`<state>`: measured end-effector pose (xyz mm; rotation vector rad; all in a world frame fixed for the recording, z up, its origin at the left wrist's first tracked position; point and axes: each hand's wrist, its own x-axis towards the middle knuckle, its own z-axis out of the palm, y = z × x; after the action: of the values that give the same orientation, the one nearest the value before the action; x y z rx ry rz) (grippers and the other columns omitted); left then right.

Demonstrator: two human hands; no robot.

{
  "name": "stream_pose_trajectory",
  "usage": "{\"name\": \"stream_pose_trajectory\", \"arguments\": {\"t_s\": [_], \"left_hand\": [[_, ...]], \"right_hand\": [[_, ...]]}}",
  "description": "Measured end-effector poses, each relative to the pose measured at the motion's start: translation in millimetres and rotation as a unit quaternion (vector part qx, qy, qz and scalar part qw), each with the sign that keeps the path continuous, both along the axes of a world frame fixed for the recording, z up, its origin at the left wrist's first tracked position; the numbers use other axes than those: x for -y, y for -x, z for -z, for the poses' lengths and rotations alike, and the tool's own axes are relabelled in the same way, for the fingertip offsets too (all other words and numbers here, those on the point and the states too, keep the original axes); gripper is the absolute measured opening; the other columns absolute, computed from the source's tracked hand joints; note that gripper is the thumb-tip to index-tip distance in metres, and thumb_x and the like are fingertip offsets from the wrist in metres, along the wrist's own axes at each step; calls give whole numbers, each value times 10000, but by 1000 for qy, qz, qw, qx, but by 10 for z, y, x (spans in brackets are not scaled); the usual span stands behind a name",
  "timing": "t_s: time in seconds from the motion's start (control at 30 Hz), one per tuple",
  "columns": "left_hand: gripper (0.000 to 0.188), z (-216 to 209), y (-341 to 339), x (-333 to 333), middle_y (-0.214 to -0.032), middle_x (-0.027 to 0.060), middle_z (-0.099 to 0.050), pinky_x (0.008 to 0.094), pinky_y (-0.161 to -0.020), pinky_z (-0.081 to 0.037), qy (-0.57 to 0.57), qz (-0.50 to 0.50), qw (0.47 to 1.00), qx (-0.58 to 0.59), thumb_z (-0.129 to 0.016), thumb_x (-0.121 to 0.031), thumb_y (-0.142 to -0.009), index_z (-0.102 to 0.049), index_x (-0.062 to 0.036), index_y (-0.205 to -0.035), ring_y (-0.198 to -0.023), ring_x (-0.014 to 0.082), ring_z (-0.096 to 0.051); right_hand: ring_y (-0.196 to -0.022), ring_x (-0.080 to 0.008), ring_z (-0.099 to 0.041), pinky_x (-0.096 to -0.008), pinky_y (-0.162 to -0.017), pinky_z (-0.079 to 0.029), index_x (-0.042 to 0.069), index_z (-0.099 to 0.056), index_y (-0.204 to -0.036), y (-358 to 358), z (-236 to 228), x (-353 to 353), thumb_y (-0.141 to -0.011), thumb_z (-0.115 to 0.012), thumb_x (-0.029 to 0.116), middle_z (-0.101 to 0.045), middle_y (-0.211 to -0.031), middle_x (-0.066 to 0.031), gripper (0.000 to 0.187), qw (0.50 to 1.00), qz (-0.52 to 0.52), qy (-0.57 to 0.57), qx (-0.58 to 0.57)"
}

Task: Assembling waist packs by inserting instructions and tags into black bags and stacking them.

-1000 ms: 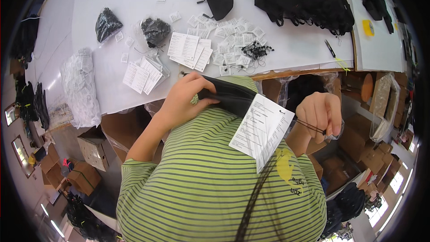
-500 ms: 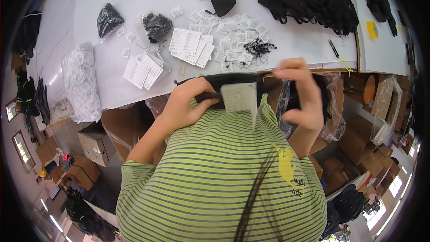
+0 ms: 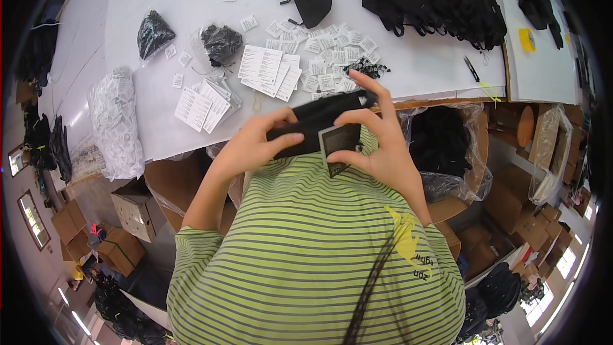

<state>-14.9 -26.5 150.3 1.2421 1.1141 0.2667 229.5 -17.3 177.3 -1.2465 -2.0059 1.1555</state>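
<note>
Close to my body, at the table's front edge, a black fabric pouch [image 3: 313,118] lies across between my hands. My left hand [image 3: 255,144] is closed on its left end, thumb toward me and fingers over the far side. At the pouch's right end hangs a dark card tag [image 3: 341,144] with a pale edge. My right hand [image 3: 386,137] pinches this tag, thumb on the near face, while another finger reaches up beside the pouch's far right corner. How the tag is attached is hidden.
On the white table [image 3: 191,22] lie small white labels [image 3: 332,57], larger printed cards [image 3: 260,65], black cords [image 3: 373,69] and bagged black pieces [image 3: 220,43]. Farther back are black pouches [image 3: 434,3]. Snips [image 3: 471,69] and yellow tape [image 3: 527,39] lie right. Below stands a plastic-lined carton [image 3: 476,153].
My right hand has come in from the right and taken hold of the tag, which has turned from its pale printed side to a dark side. The pouch now tilts up toward the right.
</note>
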Motion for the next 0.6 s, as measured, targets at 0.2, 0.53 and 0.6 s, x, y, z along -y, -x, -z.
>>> {"name": "stream_pose_trajectory", "arguments": {"t_s": [0.2, 0.53, 0.6], "left_hand": [[215, 134, 227, -6, -751, 13, -541, 234, -659, -391, -4, -158, 987, -30, -633, -188, -855, -516, -12, -892, -715, 80, -462], [264, 17, 204, -53, -743, 119, -577, 313, -615, -411, -114, 2, 990, -88, -633, -246, -840, -538, -24, -945, -660, 228, -531], [275, 22, 202, -92, -750, 111, -566, 306, -621, -409, -104, 21, 990, -94, -631, -247, -841, -535, -15, -952, -665, 213, -521]], "right_hand": [[-1053, -239, -558, -342, -895, -438, 36, -604, -919, -284, 223, 34, -710, -736, 17, -575, -1145, -149, 248, 918, 181, 99, -339], [-783, -179, -504, -272, -682, -400, -13, -550, -1074, -258, 443, -305, -804, -497, 132, -618, -994, -144, 312, 635, 334, 362, -595], [-665, -179, -437, -265, -654, -383, -41, -533, -1101, -391, 748, -349, -746, -480, 150, -613, -1002, -158, 406, 607, 275, 373, -646]]}}
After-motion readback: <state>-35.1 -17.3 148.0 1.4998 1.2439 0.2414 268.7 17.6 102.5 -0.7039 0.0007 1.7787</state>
